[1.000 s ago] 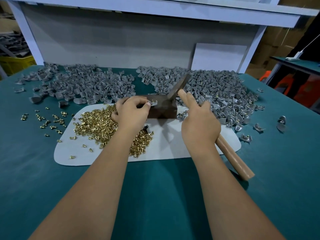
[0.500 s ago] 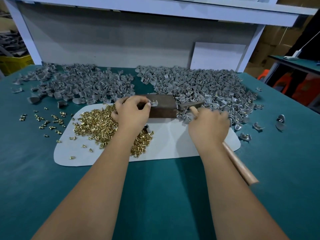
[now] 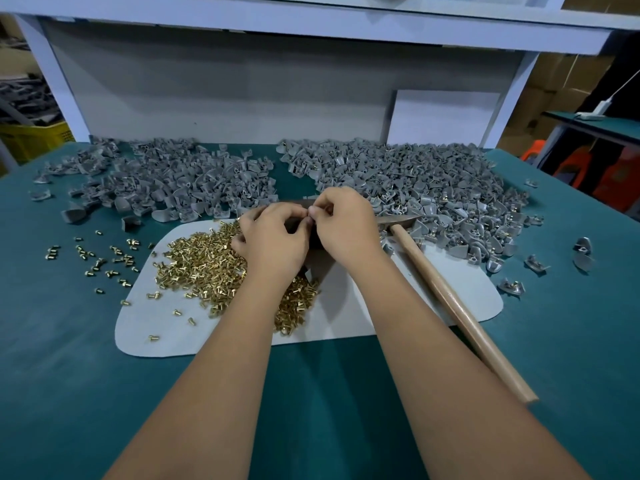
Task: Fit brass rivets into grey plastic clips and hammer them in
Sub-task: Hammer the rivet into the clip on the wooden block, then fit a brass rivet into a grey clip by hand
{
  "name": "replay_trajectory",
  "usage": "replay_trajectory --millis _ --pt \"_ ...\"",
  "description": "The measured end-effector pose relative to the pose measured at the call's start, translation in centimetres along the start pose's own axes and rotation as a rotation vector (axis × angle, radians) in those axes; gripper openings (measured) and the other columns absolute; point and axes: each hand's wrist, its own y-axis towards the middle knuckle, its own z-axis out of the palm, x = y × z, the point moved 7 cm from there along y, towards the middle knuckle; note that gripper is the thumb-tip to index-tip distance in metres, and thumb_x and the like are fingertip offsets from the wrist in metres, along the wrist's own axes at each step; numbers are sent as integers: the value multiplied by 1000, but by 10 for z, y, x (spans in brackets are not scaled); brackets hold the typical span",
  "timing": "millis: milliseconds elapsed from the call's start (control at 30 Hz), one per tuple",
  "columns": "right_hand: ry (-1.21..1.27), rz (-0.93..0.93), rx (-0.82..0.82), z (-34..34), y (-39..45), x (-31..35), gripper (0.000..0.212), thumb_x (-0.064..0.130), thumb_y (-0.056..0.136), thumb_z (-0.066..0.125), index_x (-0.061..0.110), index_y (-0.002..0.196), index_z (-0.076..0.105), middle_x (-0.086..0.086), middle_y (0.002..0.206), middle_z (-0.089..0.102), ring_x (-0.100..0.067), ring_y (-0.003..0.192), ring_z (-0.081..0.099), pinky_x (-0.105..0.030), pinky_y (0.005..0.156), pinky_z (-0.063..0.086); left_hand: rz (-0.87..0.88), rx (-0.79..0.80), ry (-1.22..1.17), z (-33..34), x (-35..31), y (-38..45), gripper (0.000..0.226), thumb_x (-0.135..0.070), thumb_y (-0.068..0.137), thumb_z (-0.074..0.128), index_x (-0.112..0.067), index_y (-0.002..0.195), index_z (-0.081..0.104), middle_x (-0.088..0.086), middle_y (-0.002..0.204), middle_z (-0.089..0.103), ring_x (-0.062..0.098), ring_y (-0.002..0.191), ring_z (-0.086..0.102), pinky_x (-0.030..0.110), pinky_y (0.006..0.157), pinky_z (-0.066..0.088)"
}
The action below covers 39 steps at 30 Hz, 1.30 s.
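Observation:
My left hand (image 3: pixel 273 240) and my right hand (image 3: pixel 346 226) meet fingertip to fingertip above the brown block (image 3: pixel 294 224), which they mostly cover. Both pinch one small grey clip at the same spot; my fingers hide nearly all of it. The hammer (image 3: pixel 450 299) lies on the table to the right of my right hand, with its metal head beside the block and its wooden handle pointing toward me. A heap of brass rivets (image 3: pixel 207 268) sits on the white mat (image 3: pixel 381 306) under my left wrist.
Two big piles of grey clips (image 3: pixel 180 181) (image 3: pixel 433 188) fill the back of the green table. Loose rivets (image 3: pixel 104 258) are scattered left of the mat, and a few clips (image 3: pixel 512 285) lie to its right. A white board (image 3: pixel 446 116) leans against the back wall.
My right hand struck the clip on the block with the hammer, laid the hammer down on the table and moved left to join my left hand at the clip.

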Motion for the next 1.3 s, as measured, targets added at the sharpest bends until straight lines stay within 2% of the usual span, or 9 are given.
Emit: replay_trajectory --millis 233,367,633,800,967,1067,1133,1200,1300 --pt "10 -5 -82 -1 -2 -1 12 13 91 59 11 79 63 -1 93 58 -17 85 51 -32 74 41 -1 -28 31 1 -1 1 11 -39 90 61 -42 80 61 -26 99 52 18 129 29 35 85 11" --pt "43 -1 -152 0 -6 -3 13 9 90 58 8 78 64 2 88 54 -15 78 49 -26 66 33 -4 -40 58 1 0 1 12 -41 91 60 -43 79 60 -27 99 51 17 129 28 36 86 10" --pt "118 -15 -203 -1 -10 -6 13 6 87 61 8 74 65 1 83 57 -14 78 51 -28 68 39 3 -49 68 1 0 1 12 -41 90 60 -44 79 60 -26 100 54 17 128 30 41 92 15" --pt "157 -33 -217 -2 -13 -7 12 4 85 62 6 74 66 0 81 59 -12 77 50 -22 66 35 -12 -55 72 1 0 0 12 -42 89 60 -44 78 60 -28 97 52 16 128 29 36 85 10" --pt "186 -54 -144 -2 -12 -10 11 11 89 61 7 83 70 1 88 61 -9 83 50 -17 69 33 -6 -37 44 1 1 1 10 -42 90 61 -44 80 61 -28 99 51 16 129 27 34 83 8" --pt "220 -28 -160 -14 -14 -11 17 18 95 53 16 96 69 6 95 61 -4 85 50 -13 67 32 1 -19 24 2 1 2 10 -40 90 61 -44 81 61 -30 100 51 15 129 26 36 87 11" --pt "164 66 -257 -34 -15 -22 19 20 97 49 22 102 67 8 97 60 -3 84 51 -11 64 32 1 -3 12 3 1 2 10 -41 90 61 -43 81 62 -31 101 52 15 129 26 38 91 13" --pt "-56 157 -320 -56 -18 -36 17 20 96 49 23 96 65 6 93 62 -9 81 55 -18 58 36 -3 6 6 4 1 1 9 -41 91 61 -42 82 63 -30 101 52 14 129 26 39 94 14" --pt "-445 206 -275 -79 -29 -51 21 27 94 49 13 98 63 -7 97 63 -28 91 59 -31 68 47 -5 13 4 4 1 1 8 -41 91 61 -42 83 63 -30 102 49 14 129 25 42 98 15"
